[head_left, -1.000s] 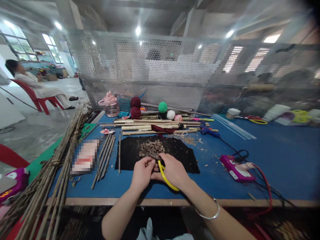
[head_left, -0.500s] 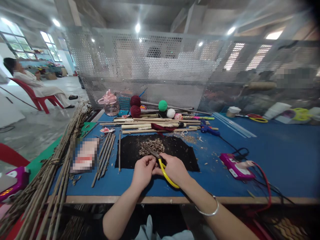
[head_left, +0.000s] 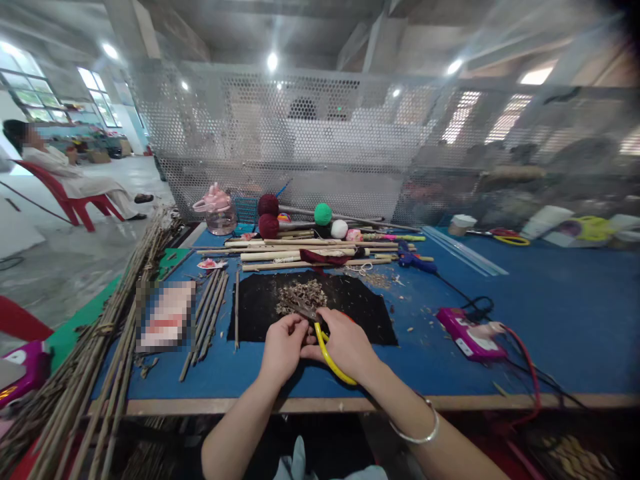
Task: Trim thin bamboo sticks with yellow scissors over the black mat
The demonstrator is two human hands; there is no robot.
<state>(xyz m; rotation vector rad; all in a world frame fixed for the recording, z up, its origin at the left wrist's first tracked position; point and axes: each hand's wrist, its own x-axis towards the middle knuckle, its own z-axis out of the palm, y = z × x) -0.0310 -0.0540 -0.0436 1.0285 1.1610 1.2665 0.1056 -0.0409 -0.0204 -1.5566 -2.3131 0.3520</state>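
My right hand (head_left: pixel 345 341) is closed round the yellow handles of a pair of scissors (head_left: pixel 333 363), whose dark blades point up and left. Beside it, my left hand (head_left: pixel 284 347) is closed in a pinch near the blades; what its fingers hold is too small to make out. Both hands are over the front edge of a black cloth (head_left: pixel 357 307). A pile of small brown cut pieces (head_left: pixel 307 293) lies on the cloth just beyond the blades. At the cloth's left side lies one thin stick (head_left: pixel 237 310).
Several sticks (head_left: pixel 207 320) and a long bundle of twigs (head_left: pixel 107 327) lie left. Across the back are wooden rods (head_left: pixel 280 255), yarn balls (head_left: pixel 323 214) and a pink-lidded jar (head_left: pixel 220 217). A blue glue gun (head_left: pixel 415 260) and purple power strip (head_left: pixel 470 337) are right. A person sits far left.
The view has shifted slightly. Both hands keep nearly the same place and hold, with the scissors still at the edge of the pile.
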